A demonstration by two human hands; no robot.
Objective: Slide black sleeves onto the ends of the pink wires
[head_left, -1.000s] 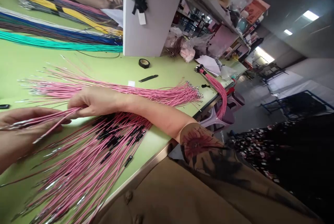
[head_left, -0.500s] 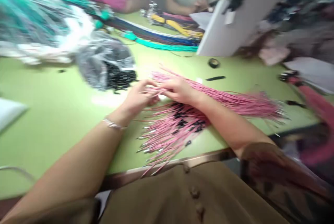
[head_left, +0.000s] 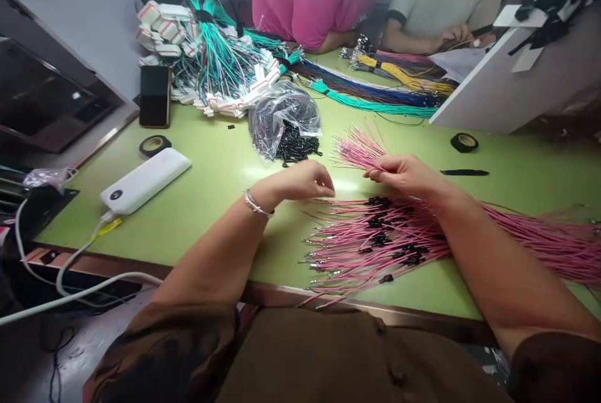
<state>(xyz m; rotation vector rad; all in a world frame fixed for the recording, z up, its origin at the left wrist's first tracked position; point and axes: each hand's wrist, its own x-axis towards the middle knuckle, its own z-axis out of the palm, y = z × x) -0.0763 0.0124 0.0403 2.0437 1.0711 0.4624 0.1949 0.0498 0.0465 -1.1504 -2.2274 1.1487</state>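
Note:
My left hand (head_left: 303, 181) hovers over the green table (head_left: 206, 196) with fingers curled into a pinch; what it holds, if anything, is too small to see. My right hand (head_left: 404, 174) grips a bundle of pink wires (head_left: 357, 151) whose tips fan out to the upper left. Below both hands lies a spread of pink wires with black sleeves (head_left: 375, 240), metal tips pointing left. A clear bag of small black parts (head_left: 284, 124) sits just beyond my left hand.
A white power bank (head_left: 145, 179) with a cable, two tape rolls (head_left: 154, 144) (head_left: 464, 141), a dark phone (head_left: 154, 95), teal wire harnesses (head_left: 211, 59) and coloured wire bundles (head_left: 375, 87) lie on the table. Two other people sit across it. A white divider (head_left: 516, 84) stands at right.
The view has swung left from the table's right end to its left side. My hands, joined on the pink wires before, are now apart, the left one drawn away from the bundle.

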